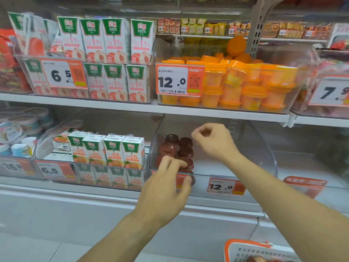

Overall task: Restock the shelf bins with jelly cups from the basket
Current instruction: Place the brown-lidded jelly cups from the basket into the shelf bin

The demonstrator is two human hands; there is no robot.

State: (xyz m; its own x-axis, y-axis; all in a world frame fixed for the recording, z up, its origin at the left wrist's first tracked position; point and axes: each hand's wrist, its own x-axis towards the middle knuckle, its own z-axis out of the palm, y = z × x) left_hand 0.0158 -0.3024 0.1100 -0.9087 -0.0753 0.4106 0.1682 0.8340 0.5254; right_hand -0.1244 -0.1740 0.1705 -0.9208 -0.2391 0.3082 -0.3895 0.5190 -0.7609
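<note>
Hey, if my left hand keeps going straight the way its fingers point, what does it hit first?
Probably the dark red jelly cups piled at the left of the clear lower bin. The left hand already reaches over the bin's front rim, fingers pointing at them; depth is unclear.

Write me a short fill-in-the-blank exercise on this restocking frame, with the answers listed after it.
1. The dark jelly cups lie in the clear bin on the ____ shelf.
2. The price tag on that bin reads ____.
3. The bin directly above holds jelly cups coloured ____.
4. The left hand reaches over the bin's ____ wall, while the right hand is further in.

Missing words: lower; 12.0; orange; front
</note>
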